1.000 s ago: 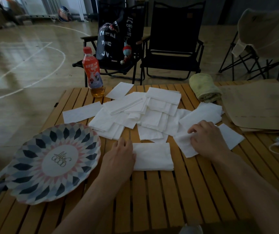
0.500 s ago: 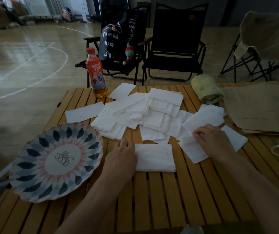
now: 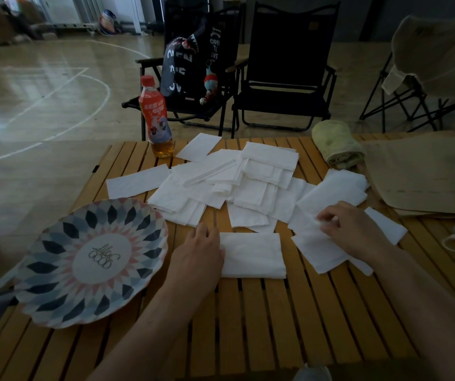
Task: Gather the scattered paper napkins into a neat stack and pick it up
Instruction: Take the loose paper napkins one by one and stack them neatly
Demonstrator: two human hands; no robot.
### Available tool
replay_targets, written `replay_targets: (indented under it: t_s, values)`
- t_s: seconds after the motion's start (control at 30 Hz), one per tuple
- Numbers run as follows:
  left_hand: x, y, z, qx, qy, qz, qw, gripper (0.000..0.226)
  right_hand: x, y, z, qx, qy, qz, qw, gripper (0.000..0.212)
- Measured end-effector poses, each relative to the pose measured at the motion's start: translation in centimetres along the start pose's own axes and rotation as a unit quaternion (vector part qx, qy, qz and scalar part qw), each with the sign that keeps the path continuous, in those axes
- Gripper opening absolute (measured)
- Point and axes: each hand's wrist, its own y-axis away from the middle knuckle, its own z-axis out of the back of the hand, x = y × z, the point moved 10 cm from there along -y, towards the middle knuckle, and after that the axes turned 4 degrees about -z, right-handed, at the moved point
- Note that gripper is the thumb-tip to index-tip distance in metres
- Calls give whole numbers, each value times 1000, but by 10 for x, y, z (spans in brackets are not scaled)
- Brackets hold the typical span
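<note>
At the table's [image 3: 248, 312] centre, a small stack [image 3: 252, 255] of napkins is touched on its 9 o'clock edge by the left hand [image 3: 196, 257], fingers flat and relaxed, as before. At 3 o'clock of the stack, a loose napkin [image 3: 314, 248] is now pinched by the curled fingers of the right hand [image 3: 355, 231], which earlier lay flatter on it. Scattered napkins [image 3: 248, 188] are spread at 12 o'clock, and a plate [image 3: 91, 262] is seen at 9 o'clock.

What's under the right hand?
Overlapping white paper napkins on the slatted wooden table; the right hand pinches one's edge. Whatever lies beneath its palm is covered.
</note>
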Motion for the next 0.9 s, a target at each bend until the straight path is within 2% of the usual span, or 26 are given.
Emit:
replay_targets:
  t_s: [0.2, 0.37, 0.5, 0.67, 0.9]
  values:
    - [0, -1, 3, -15, 17, 4, 1000, 42, 7, 4, 14, -27, 22, 16, 999, 4]
    - [4, 2, 9, -37, 57, 27, 997, 40, 35, 15, 66, -170, 38, 77, 982, 4]
    - [9, 5, 16, -66, 97, 48, 992, 35, 45, 28, 93, -241, 18, 106, 965, 7]
    - [11, 5, 17, -74, 101, 56, 991, 29, 20, 29, 94, -229, -74, 45, 970, 6]
    - [11, 5, 19, -72, 90, 66, 991, 28, 10, 29, 93, -226, -125, 10, 966, 15]
